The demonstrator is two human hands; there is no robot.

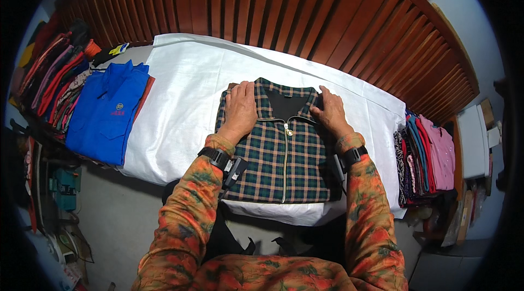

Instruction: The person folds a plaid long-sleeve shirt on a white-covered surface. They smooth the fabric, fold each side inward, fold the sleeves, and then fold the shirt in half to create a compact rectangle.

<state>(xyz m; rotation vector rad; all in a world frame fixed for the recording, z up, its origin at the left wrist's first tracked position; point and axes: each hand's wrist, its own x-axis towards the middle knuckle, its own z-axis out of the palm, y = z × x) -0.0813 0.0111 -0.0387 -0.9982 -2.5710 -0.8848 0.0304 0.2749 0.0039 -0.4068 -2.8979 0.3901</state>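
A green, black and tan plaid zip-front shirt (261, 152) lies folded into a rectangle, its collar away from me and its zipper closed down the middle. My left hand (240, 110) rests flat on its upper left, beside the collar, fingers stretched out. At the upper right corner, my right hand (332, 112) touches the shirt by the collar, fingers extended and thumb apart. Dark lining shows inside the neck opening. Beneath the shirt is a white cloth (164, 122) spread over the work surface.
A folded blue shirt (106, 113) tops a pile at the left, beside stacked colourful clothes (52, 81). More folded clothes, with a pink shirt (441, 152) outermost, stand at the right. A slatted wooden headboard (262, 7) rises along the far side. A teal case (66, 188) sits low at the left.
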